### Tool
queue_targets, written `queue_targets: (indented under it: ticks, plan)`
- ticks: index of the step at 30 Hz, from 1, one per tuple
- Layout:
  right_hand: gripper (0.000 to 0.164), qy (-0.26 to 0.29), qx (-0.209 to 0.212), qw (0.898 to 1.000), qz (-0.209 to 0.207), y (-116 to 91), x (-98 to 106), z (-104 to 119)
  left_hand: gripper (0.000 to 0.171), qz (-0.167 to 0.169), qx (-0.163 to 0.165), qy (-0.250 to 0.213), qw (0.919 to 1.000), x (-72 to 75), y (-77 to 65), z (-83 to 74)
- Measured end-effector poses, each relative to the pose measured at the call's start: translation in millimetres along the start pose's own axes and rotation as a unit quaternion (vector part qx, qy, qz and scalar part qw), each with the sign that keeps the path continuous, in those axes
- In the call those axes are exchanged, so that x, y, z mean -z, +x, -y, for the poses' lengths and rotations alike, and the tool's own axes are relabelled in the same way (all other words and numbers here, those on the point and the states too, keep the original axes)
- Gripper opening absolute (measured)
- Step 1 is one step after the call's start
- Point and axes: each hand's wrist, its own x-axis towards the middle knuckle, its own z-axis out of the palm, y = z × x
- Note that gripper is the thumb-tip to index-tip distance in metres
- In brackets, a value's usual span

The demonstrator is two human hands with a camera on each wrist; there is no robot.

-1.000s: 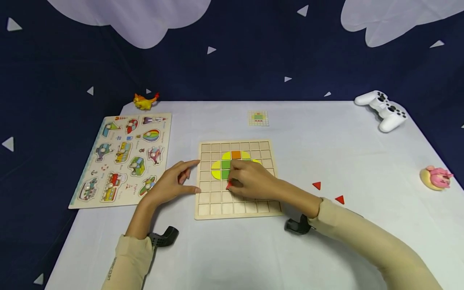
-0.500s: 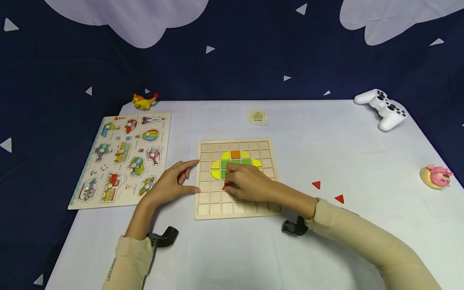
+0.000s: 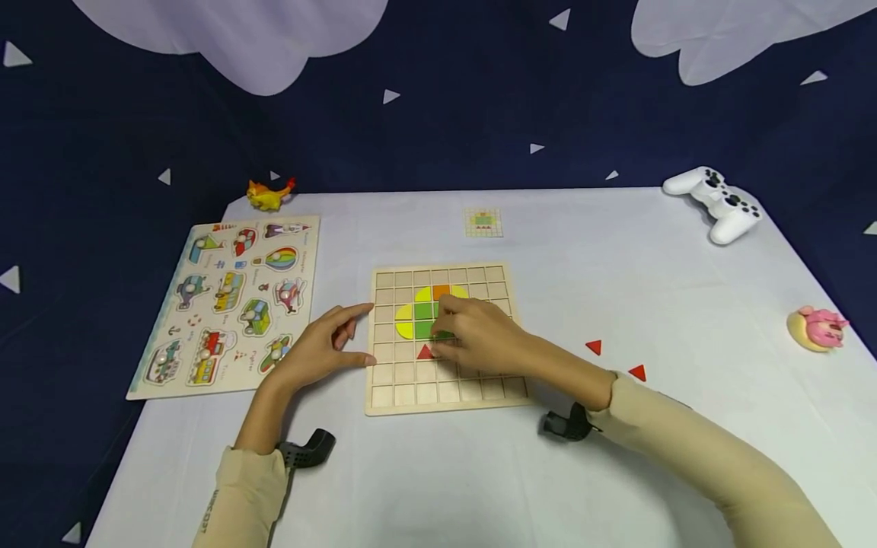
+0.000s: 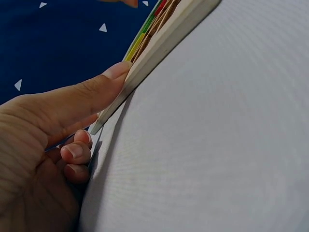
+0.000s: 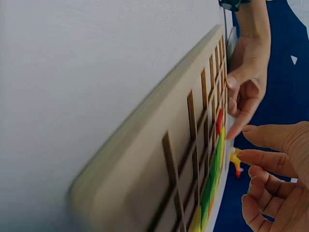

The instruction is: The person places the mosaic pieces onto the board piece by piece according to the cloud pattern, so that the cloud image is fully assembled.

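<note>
A wooden grid board (image 3: 406, 396) lies flat on the white table, with green squares (image 3: 424, 310), yellow rounded pieces (image 3: 404, 323) and an orange square (image 3: 441, 291) in its cells. Below the green squares, a red triangle (image 3: 425, 352) sits in a cell. My right hand (image 3: 483, 335) hovers just right of that triangle, hiding part of the pattern; the right wrist view shows its thumb and index finger apart with nothing between them. My left hand (image 3: 322, 346) touches the board's left edge with spread thumb and index finger, the thumb (image 4: 116, 72) resting on the rim.
Two loose red triangles (image 3: 594, 347) lie right of the board. A small pattern card (image 3: 483, 222) is behind it. A vehicle peg puzzle (image 3: 226, 312) stands left, near a yellow-orange toy figure (image 3: 267, 198). On the right are a white game controller (image 3: 715, 202) and a pink toy (image 3: 822, 329).
My right hand has let go of the red triangle, which now shows in its cell, and has drawn slightly right. My left hand has stayed at the board's edge.
</note>
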Motion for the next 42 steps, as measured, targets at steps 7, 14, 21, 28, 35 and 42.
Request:
queue_targets:
  ticks: [7, 14, 21, 28, 35, 42]
  plan:
    - [0.015, 0.003, -0.041, 0.999, -0.019, -36.5, 21.7, -23.5, 0.081, 0.002, 0.006, 0.002, 1.0000, 0.2, -0.1, -0.3]
    - [0.016, -0.026, -0.100, 0.994, -0.029, -81.7, 37.4, -54.3, 0.080, 0.002, 0.005, 0.003, 1.0000, 0.8, 0.4, -0.8]
    - [0.021, -0.065, -0.140, 0.987, -0.050, -121.7, 46.0, -73.8, 0.080, 0.002, 0.015, 0.001, 0.9999, 0.3, 0.4, -1.3]
    - [0.022, -0.090, -0.152, 0.982, -0.074, -149.2, 45.4, -83.6, 0.080, 0.004, 0.027, -0.001, 0.9996, 0.5, -0.5, -4.6]
    - [0.021, -0.097, -0.172, 0.975, -0.100, -165.5, 44.0, -88.6, 0.080, 0.005, 0.030, -0.002, 0.9995, 0.5, -0.6, -5.7]
    - [0.016, -0.083, -0.164, 0.976, -0.119, -172.1, 38.7, -92.9, 0.081, 0.005, 0.028, -0.001, 0.9996, 0.3, -0.9, -5.2]
